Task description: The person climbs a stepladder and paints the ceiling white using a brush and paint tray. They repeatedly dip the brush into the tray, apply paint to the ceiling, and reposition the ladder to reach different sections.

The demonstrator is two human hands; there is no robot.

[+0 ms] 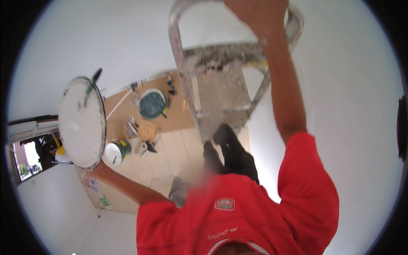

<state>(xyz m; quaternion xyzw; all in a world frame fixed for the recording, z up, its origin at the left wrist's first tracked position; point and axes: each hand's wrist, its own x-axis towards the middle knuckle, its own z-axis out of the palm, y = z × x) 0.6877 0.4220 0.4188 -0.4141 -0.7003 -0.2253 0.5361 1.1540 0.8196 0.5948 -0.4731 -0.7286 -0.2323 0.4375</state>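
My left hand [94, 169] holds a round tub of white paste [80, 123] by its near rim, out to the left; its fingers are mostly hidden under the tub. Across the paste lies a dark green-smeared tool [88, 94], its black handle sticking out past the far rim. High up at the top edge, my right hand [261, 17] is closed at the curved top rail of a worn, paint-spattered stepladder [221, 91]. That hand's fingertips are cut off by the picture edge. My feet in dark shoes are at the lower part of the ladder.
Brown sheeting [170, 121] covers part of the tiled floor below. On it stand a bucket of dark green paint [154, 104] and a wooden board [147, 130]. A smaller white-topped bucket [118, 152] stands nearby. White walls enclose the ladder; a window [29, 157] opens at left.
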